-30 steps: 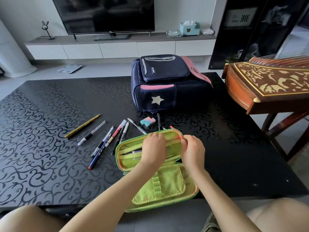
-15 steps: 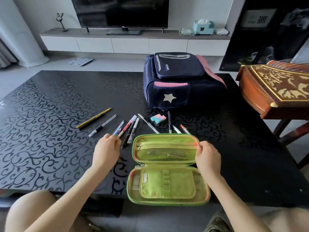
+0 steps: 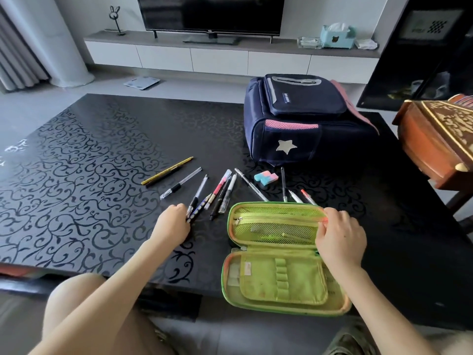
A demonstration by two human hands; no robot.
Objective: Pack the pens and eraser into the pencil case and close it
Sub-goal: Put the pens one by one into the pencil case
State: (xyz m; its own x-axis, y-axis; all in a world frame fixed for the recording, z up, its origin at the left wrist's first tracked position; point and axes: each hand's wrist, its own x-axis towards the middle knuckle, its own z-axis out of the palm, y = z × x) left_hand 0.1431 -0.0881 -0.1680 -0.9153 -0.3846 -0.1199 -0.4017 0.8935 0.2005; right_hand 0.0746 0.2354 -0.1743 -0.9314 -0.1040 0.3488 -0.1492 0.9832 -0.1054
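Green pencil case point(image 3: 281, 280) lies open flat at the worktop's point(image 3: 102, 175) near edge; packing looks barely begun. Pens point(image 3: 220, 190) and eraser point(image 3: 266, 177) lie loose just beyond it. The right hand point(image 3: 340, 239) pinches its upper flap; the left hand point(image 3: 174, 224) touches the nearest pens with curled fingers, grip unclear.

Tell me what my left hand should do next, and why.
Probably pinch the nearest pens and lift them into the pencil case. The left hand is at their near ends, the right hand holds the case open, and the pens and eraser lie on the table.
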